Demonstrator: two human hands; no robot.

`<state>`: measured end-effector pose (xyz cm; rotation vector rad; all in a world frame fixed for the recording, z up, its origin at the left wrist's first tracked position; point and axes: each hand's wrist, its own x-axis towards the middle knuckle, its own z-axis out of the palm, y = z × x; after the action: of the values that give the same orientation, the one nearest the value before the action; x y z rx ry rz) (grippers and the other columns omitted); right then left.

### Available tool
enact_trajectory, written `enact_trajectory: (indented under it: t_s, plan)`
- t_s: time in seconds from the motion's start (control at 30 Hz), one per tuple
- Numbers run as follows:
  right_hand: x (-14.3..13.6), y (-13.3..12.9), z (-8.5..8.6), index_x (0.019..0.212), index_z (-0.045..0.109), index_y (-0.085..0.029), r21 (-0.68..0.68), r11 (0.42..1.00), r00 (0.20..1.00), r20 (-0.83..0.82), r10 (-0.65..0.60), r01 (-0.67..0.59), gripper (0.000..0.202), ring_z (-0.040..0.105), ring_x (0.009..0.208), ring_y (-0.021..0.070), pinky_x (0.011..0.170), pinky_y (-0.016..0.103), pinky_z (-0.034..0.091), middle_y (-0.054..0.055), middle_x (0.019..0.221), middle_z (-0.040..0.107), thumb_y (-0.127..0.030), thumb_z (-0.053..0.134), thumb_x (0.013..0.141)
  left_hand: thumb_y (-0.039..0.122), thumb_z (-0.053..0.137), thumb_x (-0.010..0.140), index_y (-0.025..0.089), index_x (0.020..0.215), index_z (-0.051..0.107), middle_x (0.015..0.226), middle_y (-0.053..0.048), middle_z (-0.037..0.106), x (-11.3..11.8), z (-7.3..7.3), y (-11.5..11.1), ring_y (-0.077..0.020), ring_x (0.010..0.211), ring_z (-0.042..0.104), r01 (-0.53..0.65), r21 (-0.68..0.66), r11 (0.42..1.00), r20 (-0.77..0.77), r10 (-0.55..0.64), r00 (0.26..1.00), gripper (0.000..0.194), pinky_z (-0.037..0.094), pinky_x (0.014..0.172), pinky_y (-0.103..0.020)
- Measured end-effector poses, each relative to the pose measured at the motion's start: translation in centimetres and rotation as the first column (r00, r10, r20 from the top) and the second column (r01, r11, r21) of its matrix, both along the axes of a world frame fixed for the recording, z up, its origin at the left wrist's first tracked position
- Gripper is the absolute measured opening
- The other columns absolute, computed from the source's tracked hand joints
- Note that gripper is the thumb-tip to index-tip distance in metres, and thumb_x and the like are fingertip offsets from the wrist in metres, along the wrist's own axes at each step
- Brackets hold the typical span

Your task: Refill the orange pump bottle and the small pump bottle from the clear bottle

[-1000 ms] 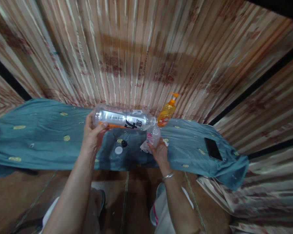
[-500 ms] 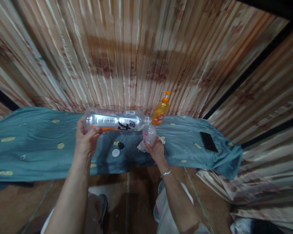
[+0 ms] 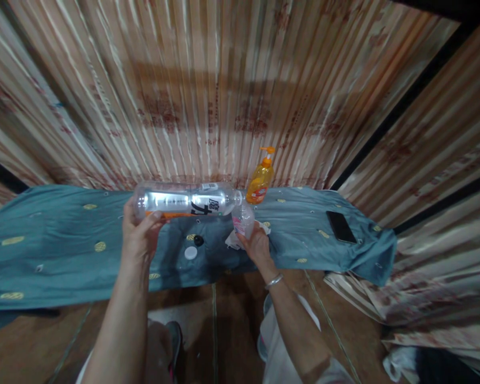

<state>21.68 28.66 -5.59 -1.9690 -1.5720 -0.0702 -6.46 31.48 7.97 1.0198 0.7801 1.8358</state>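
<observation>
My left hand (image 3: 142, 229) is closed round the base end of a large clear plastic bottle (image 3: 176, 201) with a silver and orange label. The bottle lies nearly level in the air, its neck pointing right. My right hand (image 3: 257, 244) grips a smaller clear bottle (image 3: 244, 218) with a pink label, held tilted. The large bottle's mouth meets the top of the small one; whether liquid passes between them I cannot make out. Under my right hand, a crumpled white cloth or tissue (image 3: 234, 241) lies on the covered surface.
An orange pump bottle (image 3: 261, 181) stands just behind the small bottle. A white cap (image 3: 191, 253) and a small black cap-like piece (image 3: 199, 240) lie on the teal cloth (image 3: 72, 240). Farther right is a black phone (image 3: 341, 227). A pleated curtain (image 3: 184, 96) hangs behind.
Both hands keep their hold, and the two bottles stay mouth to mouth. The view has shifted slightly; the small bottle seems to lean a little more to the left.
</observation>
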Motion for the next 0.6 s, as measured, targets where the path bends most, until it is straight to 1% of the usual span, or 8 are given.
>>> enact_trajectory:
  t_s: [0.13,0.23,0.4,0.53,0.6]
  plan:
    - [-0.09,0.01,-0.04,0.132,0.057,-0.008,-0.007,1.0,1.0,0.011,0.001,-0.001,0.055,0.073,0.094,0.0325,0.08,0.046,0.06,0.022,0.101,0.075,-0.038,0.075,0.09,0.022,0.095,0.054,0.028,0.097,0.071,0.105,0.001,0.072,0.13,0.08,-0.02,-0.0149,0.076,0.067,0.003,-0.008,1.0,0.02,-0.003,1.0,0.05,0.056,0.056,-0.023]
    - [-0.22,-0.1,0.24,0.132,0.057,-0.007,-0.043,0.999,1.0,0.013,-0.017,0.018,0.056,0.073,0.096,0.032,0.083,0.045,0.06,0.022,0.102,0.075,-0.04,0.074,0.091,0.02,0.095,0.053,0.027,0.098,0.07,0.105,0.001,0.072,0.24,0.14,0.0,-0.0148,0.075,0.067,-0.003,-0.003,1.0,0.041,0.003,0.999,0.052,0.056,0.055,-0.023]
    - [-0.32,-0.24,0.61,0.133,0.057,-0.006,-0.08,0.996,0.999,0.016,-0.044,0.045,0.059,0.074,0.098,0.0324,0.084,0.044,0.059,0.023,0.104,0.075,-0.042,0.075,0.091,0.02,0.095,0.046,0.028,0.1,0.071,0.103,0.001,0.072,0.35,0.28,-0.01,-0.0147,0.073,0.068,-0.019,-0.063,0.998,0.073,0.023,0.997,0.059,0.057,0.052,-0.022]
    - [-0.25,-0.21,0.29,0.135,0.055,-0.008,-0.037,0.999,1.0,0.007,-0.025,0.025,0.058,0.074,0.097,0.033,0.082,0.045,0.059,0.022,0.102,0.075,-0.041,0.073,0.091,0.021,0.095,0.049,0.029,0.106,0.07,0.1,0.001,0.071,0.33,0.15,0.01,-0.0143,0.072,0.067,-0.01,-0.037,0.999,0.059,0.012,0.998,0.063,0.057,0.053,-0.022]
    - [-0.19,-0.18,-0.02,0.135,0.054,-0.01,-0.001,1.0,1.0,0.011,-0.015,0.015,0.057,0.074,0.096,0.0327,0.081,0.045,0.059,0.021,0.102,0.076,-0.042,0.072,0.092,0.02,0.094,0.051,0.029,0.11,0.069,0.102,0.0,0.071,0.29,-0.01,0.07,-0.0144,0.072,0.067,-0.01,-0.018,1.0,0.054,0.011,0.999,0.065,0.056,0.053,-0.022]
